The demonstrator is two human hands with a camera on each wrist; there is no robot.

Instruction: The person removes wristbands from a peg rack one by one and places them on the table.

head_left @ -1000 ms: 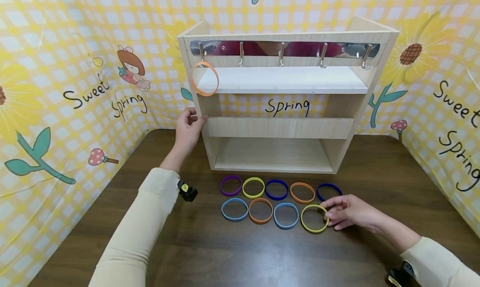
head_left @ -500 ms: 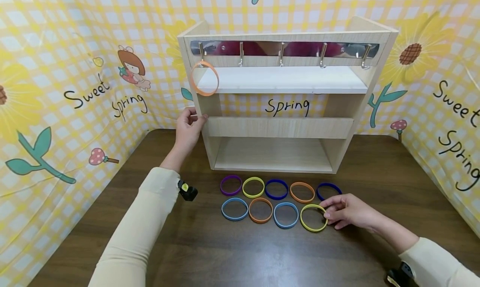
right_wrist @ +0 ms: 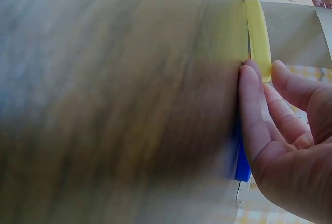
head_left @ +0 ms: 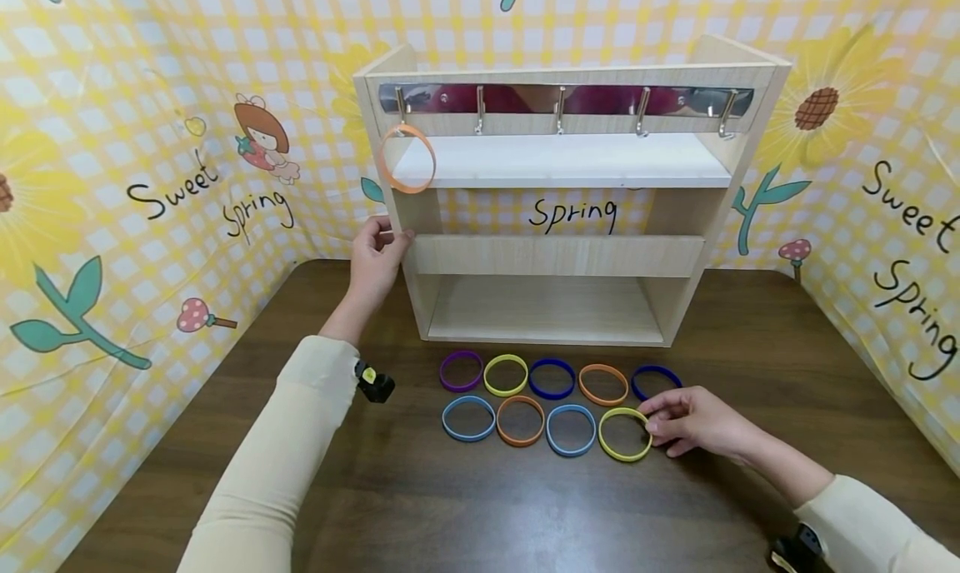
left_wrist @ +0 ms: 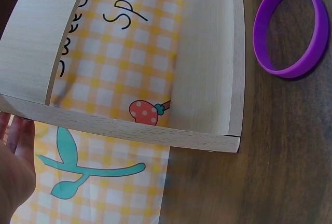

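In the head view my left hand (head_left: 377, 261) holds the left side panel of a pale wooden shelf (head_left: 558, 256), thumb at the front edge and fingers behind it. My right hand (head_left: 701, 423) pinches the right edge of a yellow silicone wristband (head_left: 617, 457) at the right end of the front row. The right wrist view shows thumb and fingertips at the end of this yellow wristband (right_wrist: 259, 37), low at the table. A dark blue wristband (head_left: 636, 387) lies just behind that hand. An orange wristband (head_left: 433, 166) hangs from the shelf's leftmost hook.
Two rows of wristbands lie before the shelf, among them a purple one (head_left: 442, 380), a light blue one (head_left: 446, 424) and an orange one (head_left: 500, 427). A metal strip with several hooks (head_left: 560, 111) crosses the shelf's top. Checked cloth (head_left: 150, 82) surrounds the brown table (head_left: 465, 515).
My right hand and the yellow wristband have shifted very slightly left, nearer the light blue one beside it. My left hand stays on the shelf panel.
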